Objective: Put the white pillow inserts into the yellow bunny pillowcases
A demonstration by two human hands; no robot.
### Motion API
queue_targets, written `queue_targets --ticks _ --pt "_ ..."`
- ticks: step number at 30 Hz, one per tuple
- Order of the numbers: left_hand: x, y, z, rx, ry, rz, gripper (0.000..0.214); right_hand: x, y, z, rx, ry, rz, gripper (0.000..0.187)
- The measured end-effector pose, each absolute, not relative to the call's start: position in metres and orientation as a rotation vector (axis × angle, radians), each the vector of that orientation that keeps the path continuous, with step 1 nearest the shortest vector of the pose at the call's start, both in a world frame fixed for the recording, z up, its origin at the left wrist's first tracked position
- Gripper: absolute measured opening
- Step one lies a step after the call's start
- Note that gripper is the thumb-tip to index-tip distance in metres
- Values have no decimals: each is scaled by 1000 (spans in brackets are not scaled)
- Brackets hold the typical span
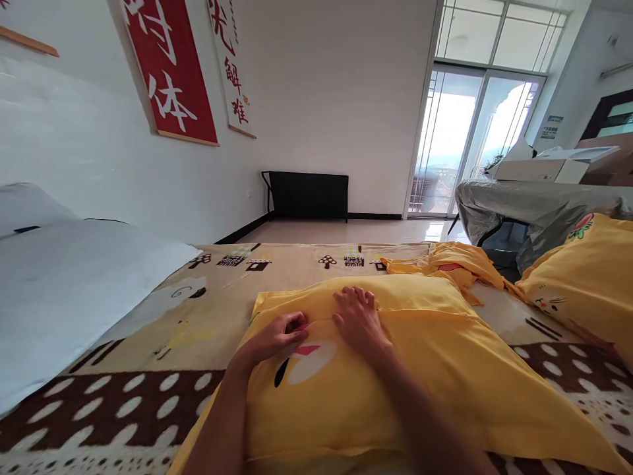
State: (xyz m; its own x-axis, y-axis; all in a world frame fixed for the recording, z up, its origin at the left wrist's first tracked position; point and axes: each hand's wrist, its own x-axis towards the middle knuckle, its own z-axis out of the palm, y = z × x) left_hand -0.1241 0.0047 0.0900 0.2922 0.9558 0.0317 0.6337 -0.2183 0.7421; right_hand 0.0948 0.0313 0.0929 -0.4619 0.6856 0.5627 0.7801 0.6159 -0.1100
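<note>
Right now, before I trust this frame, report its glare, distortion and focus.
Head view: the glass doors are blown out to white, with glare on the floor below; the wide-angle lens tilts the red banner and stretches the edges; the left hand, right hand and yellow pillow are sharp, evenly lit, with only soft shadows.

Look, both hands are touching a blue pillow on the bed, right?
Not quite. The pillow is yellow, not blue. The rest holds: the head view shows the left hand and the right hand both touching it, and it lies on the bed.
</note>
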Motion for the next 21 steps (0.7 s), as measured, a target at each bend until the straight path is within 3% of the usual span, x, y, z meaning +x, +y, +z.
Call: queue_targets --ticks 10,21 --pt "-125 6 79 1953 1374 742 35 248 62 76 -1426 -2123 -209 34" --pt "-115 9 47 2007 1977 787 41 376 89 22 -1794 -1977 238 53"
